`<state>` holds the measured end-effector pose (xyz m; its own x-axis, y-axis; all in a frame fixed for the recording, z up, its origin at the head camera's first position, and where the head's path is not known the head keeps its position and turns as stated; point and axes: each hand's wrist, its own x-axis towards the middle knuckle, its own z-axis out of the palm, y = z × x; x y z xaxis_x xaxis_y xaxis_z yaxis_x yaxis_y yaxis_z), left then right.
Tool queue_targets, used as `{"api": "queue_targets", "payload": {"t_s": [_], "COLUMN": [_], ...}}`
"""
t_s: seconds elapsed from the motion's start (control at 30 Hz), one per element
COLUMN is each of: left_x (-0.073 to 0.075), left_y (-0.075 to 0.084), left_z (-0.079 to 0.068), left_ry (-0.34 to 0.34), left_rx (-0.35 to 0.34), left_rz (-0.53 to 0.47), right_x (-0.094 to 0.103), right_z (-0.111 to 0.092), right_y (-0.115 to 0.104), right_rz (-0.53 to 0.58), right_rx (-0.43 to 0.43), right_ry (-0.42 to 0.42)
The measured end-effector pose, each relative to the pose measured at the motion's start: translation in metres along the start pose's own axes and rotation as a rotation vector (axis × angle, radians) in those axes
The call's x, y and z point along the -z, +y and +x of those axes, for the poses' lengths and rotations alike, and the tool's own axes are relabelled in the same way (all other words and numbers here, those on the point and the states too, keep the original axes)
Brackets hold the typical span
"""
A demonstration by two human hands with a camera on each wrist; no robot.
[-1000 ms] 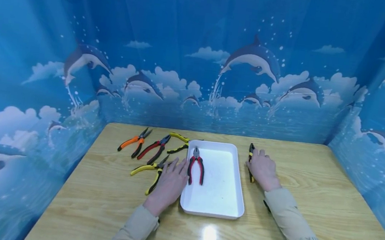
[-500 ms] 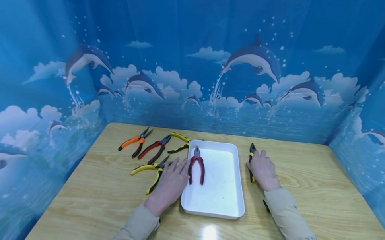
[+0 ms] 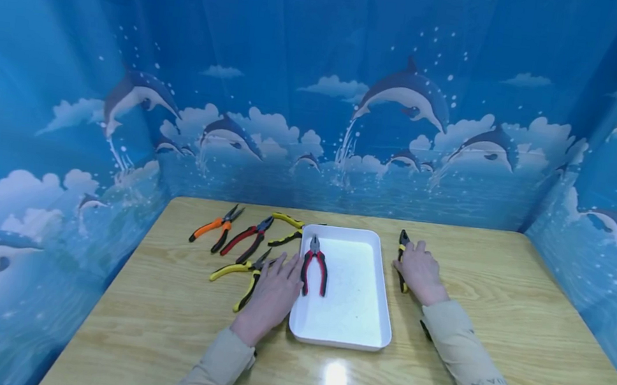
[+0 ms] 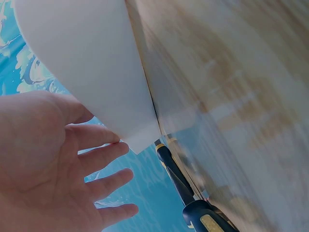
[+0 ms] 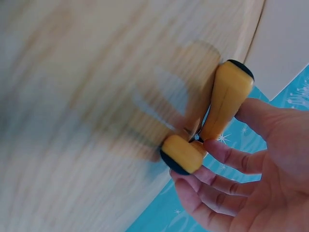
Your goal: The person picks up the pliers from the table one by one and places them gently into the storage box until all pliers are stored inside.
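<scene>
In the head view my left hand [image 3: 272, 287] lies at the left wall of a white tray [image 3: 355, 307]. Its fingers are extended, and in the left wrist view the thumb and index finger touch the tray wall [image 4: 91, 63]. Red-and-black pliers [image 3: 315, 264] lie inside the tray with their handles spread. On the right, my right hand [image 3: 422, 274] holds yellow-and-black pliers [image 3: 403, 239] whose nose points away from me. The right wrist view shows the thumb and fingers around their yellow handles [image 5: 227, 94], close to the tabletop.
Left of the tray lie orange-handled pliers [image 3: 213, 228], red-and-black pliers [image 3: 248, 238] and two yellow-and-black pairs, one [image 3: 232, 270] partly under the left hand, another [image 3: 285, 239] partly hidden by the tray. A blue dolphin-print curtain [image 3: 317, 123] surrounds the wooden table [image 3: 153, 327].
</scene>
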<state>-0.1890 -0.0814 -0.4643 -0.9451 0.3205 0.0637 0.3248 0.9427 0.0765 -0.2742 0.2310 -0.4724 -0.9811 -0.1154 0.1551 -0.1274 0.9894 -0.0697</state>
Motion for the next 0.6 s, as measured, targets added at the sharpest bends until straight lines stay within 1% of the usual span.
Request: {"api": "queue_targets", "payload": {"t_s": [0.13, 0.37, 0.6], "left_x": [-0.0006, -0.0009, 0.0001], "left_y": [-0.0001, -0.0009, 0.0006], "left_z": [0.0004, 0.0007, -0.0007], "left_ry": [-0.002, -0.005, -0.007], "left_rx": [0.000, 0.003, 0.008], "left_rz": [0.001, 0.003, 0.001], "right_x": [-0.0006, -0.0002, 0.0010], "right_z": [0.0004, 0.0015, -0.0015], "right_y": [-0.0001, -0.0011, -0.0030], "right_rz": [0.003, 0.018, 0.010], "right_rx": [-0.004, -0.036, -0.031], "right_ry": [0.003, -0.036, -0.037]}}
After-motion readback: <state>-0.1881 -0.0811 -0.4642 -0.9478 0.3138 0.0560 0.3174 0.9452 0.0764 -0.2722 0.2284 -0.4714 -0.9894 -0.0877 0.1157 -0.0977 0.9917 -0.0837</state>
